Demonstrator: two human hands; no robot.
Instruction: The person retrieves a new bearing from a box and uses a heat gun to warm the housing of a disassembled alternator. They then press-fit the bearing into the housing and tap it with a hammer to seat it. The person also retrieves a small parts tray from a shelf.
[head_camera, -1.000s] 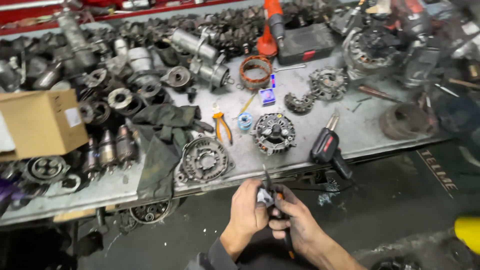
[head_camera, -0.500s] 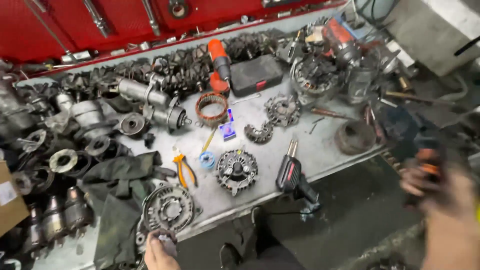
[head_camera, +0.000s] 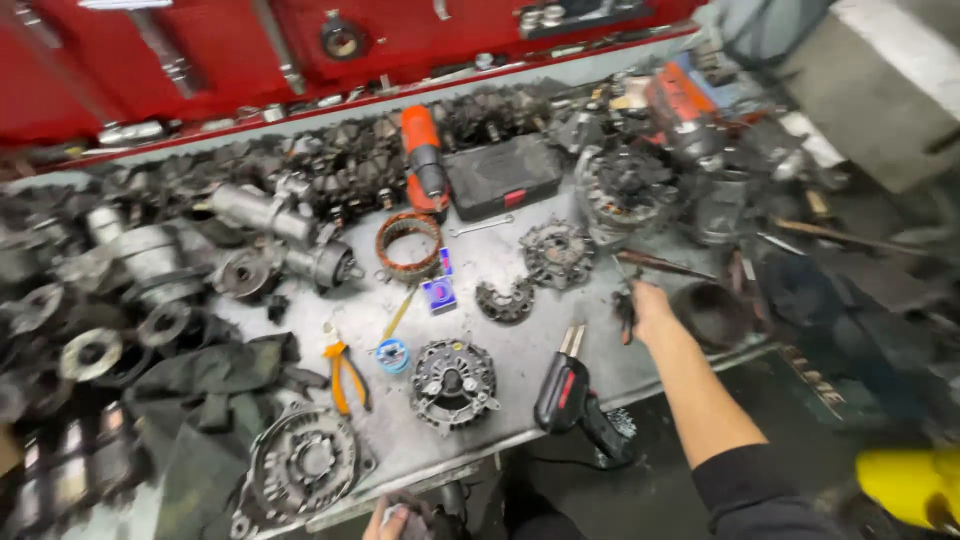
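Fingers of the left hand (head_camera: 395, 520), at the near edge, close on a small dark part (head_camera: 415, 512); keep that grip steady below the worktop (head_camera: 520, 350). Right hand (head_camera: 645, 305) reaches over the worktop, fingers pinching a thin dark tool (head_camera: 626, 312); set it down on bare metal, apart from the loose parts. Count, near to far: one soldering gun (head_camera: 575, 400), one pair of orange pliers (head_camera: 345, 375), one copper stator (head_camera: 408, 245), one orange drill (head_camera: 424, 165), one black case (head_camera: 500, 175).

Small blue-and-white box (head_camera: 439, 293) mid-bench, just below the copper ring (head_camera: 408, 246).
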